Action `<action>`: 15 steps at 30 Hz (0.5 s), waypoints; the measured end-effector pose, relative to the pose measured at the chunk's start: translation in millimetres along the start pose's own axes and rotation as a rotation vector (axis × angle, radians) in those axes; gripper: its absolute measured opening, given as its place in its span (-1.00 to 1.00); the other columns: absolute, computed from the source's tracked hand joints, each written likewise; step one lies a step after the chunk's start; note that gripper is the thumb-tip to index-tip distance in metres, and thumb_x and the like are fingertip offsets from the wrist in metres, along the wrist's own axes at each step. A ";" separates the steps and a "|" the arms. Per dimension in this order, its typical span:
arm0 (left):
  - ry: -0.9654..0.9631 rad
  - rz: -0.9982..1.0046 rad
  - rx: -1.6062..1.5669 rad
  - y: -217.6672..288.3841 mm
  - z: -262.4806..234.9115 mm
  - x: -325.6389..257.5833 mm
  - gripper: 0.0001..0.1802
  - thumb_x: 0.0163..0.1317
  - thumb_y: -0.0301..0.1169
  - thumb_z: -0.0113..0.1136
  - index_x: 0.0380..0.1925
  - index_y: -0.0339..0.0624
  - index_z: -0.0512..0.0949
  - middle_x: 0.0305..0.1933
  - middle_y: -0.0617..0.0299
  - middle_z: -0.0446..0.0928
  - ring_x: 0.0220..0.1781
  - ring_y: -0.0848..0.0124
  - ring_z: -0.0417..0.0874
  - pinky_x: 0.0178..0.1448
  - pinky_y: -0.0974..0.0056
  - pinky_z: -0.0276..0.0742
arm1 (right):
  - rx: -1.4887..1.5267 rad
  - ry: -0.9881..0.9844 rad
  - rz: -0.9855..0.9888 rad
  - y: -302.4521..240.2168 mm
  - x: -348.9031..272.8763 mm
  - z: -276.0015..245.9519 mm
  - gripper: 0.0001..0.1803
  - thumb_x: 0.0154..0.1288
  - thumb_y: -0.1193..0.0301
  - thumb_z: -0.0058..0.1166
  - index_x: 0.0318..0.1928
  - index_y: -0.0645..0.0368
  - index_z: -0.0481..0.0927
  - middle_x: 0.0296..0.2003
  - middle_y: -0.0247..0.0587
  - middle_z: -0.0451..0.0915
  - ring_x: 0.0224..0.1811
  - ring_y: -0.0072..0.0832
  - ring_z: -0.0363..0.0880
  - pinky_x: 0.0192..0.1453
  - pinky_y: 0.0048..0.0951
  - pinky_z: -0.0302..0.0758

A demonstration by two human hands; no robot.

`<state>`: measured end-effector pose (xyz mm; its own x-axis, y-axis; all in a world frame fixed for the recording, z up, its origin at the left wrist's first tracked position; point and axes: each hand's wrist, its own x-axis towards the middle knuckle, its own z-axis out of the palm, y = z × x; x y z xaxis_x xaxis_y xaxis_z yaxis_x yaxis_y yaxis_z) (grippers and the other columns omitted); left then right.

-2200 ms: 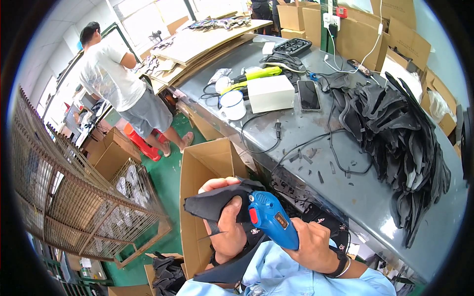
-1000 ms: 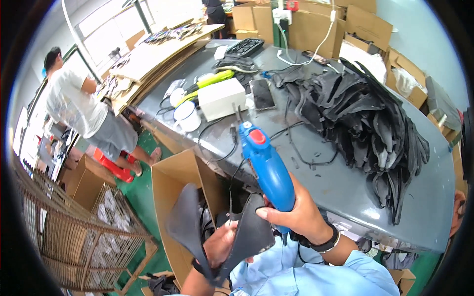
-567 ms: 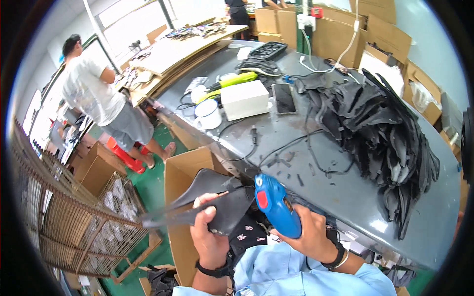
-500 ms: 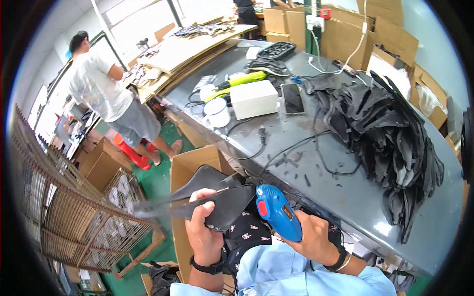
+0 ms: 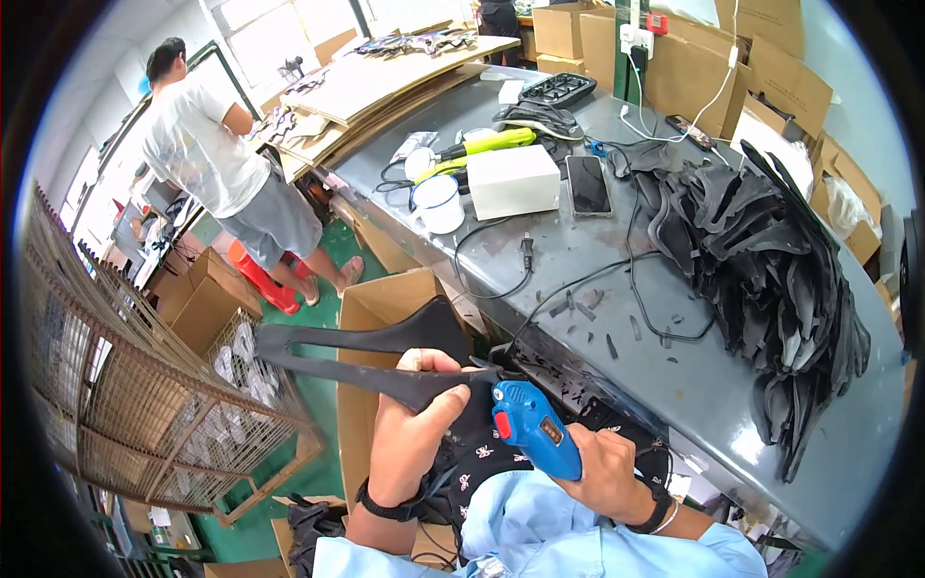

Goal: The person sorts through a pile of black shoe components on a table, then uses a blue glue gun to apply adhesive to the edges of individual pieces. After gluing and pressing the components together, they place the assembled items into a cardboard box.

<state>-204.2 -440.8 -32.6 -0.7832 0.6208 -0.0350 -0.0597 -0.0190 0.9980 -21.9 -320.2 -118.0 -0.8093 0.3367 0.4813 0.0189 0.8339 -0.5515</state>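
Note:
My left hand is closed around a black flexible piece, thumb on top. The piece has two long narrow arms reaching left, joined at their far end, and it widens near my fingers. In my right hand is a blue handheld power tool with a red button and a small display. The tool's head points up and left, right beside the near end of the black piece; its tip is too small to make out, and I cannot tell whether they touch. Below them is dark patterned cloth over my lap.
A large heap of black pieces lies on the grey table, with small black scraps and a cable nearby. Farther back are a white box, a phone and a mug. A cardboard box stands left; a person stands beyond.
The black piece has turned in my left hand, its narrow arms swinging upward and now sharp instead of blurred. The blue tool has shifted slightly down and left, still in my right hand.

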 end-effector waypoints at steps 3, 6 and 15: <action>0.163 -0.028 0.042 -31.3 -19.4 9.6 -0.79 0.12 -0.44 0.22 -0.27 -0.21 0.44 -0.30 0.31 0.51 -0.32 0.60 0.46 -0.24 0.49 0.39 | -0.010 0.033 0.031 4.5 1.7 3.3 -0.37 -0.17 0.29 0.43 -0.11 0.33 0.42 -0.50 -0.10 0.54 -0.57 -0.21 0.53 -0.46 -0.31 0.44; 0.255 -0.184 -0.332 -84.5 -56.4 37.9 -0.80 0.21 -0.37 0.15 -0.22 -0.21 0.45 -0.29 0.24 0.55 -0.30 0.43 0.59 -0.18 0.33 0.54 | -0.067 0.083 0.170 14.2 4.0 -3.9 -0.30 -0.11 0.17 0.46 -0.07 0.31 0.38 -0.45 -0.05 0.55 -0.51 -0.19 0.58 -0.40 -0.30 0.49; 0.730 -0.368 -0.763 -267.7 -196.5 95.3 -0.75 0.23 -0.37 0.12 -0.13 -0.25 0.44 -0.13 0.03 0.52 -0.16 0.14 0.58 -0.13 0.08 0.60 | 0.097 0.102 0.430 23.1 13.9 -6.1 -0.33 -0.08 0.27 0.44 -0.02 0.23 0.35 -0.43 -0.15 0.55 -0.47 -0.40 0.57 -0.34 -0.44 0.48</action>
<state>-384.5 -530.5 -313.3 -0.8001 0.0838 -0.5940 -0.5309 -0.5599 0.6361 -29.1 -293.7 -119.8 -0.6781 0.6888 0.2564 0.2813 0.5656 -0.7752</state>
